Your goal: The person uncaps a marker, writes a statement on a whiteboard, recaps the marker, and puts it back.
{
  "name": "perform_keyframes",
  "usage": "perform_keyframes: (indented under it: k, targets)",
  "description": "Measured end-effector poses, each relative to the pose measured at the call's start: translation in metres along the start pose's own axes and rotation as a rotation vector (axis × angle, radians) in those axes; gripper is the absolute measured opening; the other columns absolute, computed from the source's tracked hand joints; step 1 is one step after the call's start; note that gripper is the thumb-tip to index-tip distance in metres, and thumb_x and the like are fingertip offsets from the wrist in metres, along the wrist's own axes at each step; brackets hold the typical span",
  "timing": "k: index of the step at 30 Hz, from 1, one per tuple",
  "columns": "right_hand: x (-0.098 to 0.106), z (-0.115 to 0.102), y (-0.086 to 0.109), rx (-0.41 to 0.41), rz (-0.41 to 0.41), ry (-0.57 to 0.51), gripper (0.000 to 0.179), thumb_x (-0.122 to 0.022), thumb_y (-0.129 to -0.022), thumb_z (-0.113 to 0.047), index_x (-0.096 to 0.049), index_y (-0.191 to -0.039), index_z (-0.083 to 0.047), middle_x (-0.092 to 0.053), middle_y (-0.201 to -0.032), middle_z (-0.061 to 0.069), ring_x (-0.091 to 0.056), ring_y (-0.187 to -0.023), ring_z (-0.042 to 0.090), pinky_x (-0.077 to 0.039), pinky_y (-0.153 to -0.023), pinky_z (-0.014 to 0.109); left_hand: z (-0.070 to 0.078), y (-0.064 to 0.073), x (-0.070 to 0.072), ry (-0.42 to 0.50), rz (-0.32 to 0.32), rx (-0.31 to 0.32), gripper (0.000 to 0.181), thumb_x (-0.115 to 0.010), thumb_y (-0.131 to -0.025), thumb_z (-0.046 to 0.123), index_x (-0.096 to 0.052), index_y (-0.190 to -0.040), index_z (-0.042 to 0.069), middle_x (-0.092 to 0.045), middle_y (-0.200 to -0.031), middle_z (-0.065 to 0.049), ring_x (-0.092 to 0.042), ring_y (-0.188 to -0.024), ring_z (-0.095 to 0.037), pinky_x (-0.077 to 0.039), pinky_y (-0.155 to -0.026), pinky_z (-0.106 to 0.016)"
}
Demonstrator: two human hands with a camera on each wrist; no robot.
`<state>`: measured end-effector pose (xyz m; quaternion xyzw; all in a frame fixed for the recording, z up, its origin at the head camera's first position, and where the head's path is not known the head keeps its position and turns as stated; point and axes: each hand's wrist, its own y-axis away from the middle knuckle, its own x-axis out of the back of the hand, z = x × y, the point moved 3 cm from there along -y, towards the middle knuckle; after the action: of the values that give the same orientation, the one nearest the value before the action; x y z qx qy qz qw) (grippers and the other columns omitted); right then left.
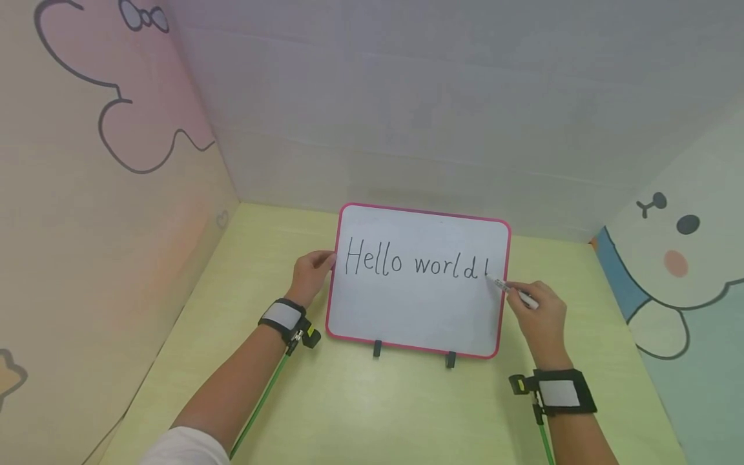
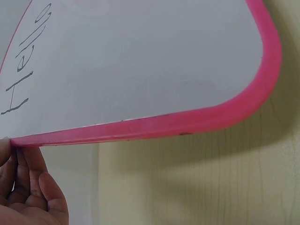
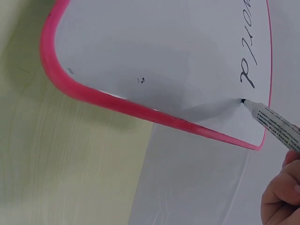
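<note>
A whiteboard (image 1: pixel 407 310) with a pink frame stands tilted back on the table, with "Hello world" and an upright stroke after it in black handwriting. My left hand (image 1: pixel 308 279) pinches the board's left edge; in the left wrist view, the thumb is at the front and the fingers (image 2: pixel 35 173) are behind the frame. A white marker (image 1: pixel 501 285) with a black tip is held in my right hand (image 1: pixel 542 318), beside the board's right edge. In the right wrist view the marker (image 3: pixel 276 124) has its tip at the board surface, just past the letter d.
Two small black feet (image 1: pixel 377 349) stick out below the board's lower edge. The pale yellow table (image 1: pixel 360 407) meets a plain whitish wall (image 1: pixel 407 129) behind. Cartoon-painted side walls flank it. Each wrist wears a strapped camera (image 1: pixel 310 336) with a green cable.
</note>
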<state>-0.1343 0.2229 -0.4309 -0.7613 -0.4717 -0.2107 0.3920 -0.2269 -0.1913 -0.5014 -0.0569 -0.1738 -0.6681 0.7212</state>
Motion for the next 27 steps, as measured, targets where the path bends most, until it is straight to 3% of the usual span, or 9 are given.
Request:
perform_keyframes:
  k: [12, 20, 27]
  targets:
    - [0.002, -0.003, 0.001, 0.003, 0.012, 0.009, 0.015, -0.063, -0.085, -0.010, -0.074, -0.092, -0.005, -0.060, -0.075, 0.005, -0.046, -0.069, 0.009, -0.035, -0.056, 0.011, 0.001, 0.000, 0.000, 0.014, -0.005, -0.004, 0.038, -0.057, -0.094, 0.036, -0.062, -0.121, 0.009, -0.064, -0.114, -0.008, -0.060, -0.107, -0.023, -0.047, -0.098, -0.040]
    - [0.008, 0.000, 0.005, 0.028, 0.069, -0.086, 0.014, -0.063, -0.086, -0.007, -0.075, -0.093, -0.007, -0.060, -0.074, 0.003, -0.043, -0.063, 0.006, -0.033, -0.052, 0.014, 0.001, 0.001, 0.000, 0.013, -0.005, -0.011, 0.038, -0.057, -0.094, 0.035, -0.062, -0.121, 0.009, -0.065, -0.115, -0.009, -0.060, -0.107, -0.023, -0.048, -0.097, -0.040]
    - [0.007, 0.008, 0.011, 0.001, 0.038, -0.092, 0.013, -0.064, -0.085, -0.007, -0.075, -0.093, -0.007, -0.060, -0.075, 0.000, -0.045, -0.066, 0.006, -0.036, -0.055, 0.012, 0.004, 0.001, 0.002, 0.010, -0.007, -0.047, 0.037, -0.057, -0.094, 0.033, -0.062, -0.121, 0.007, -0.065, -0.113, -0.011, -0.060, -0.106, -0.024, -0.048, -0.096, -0.041]
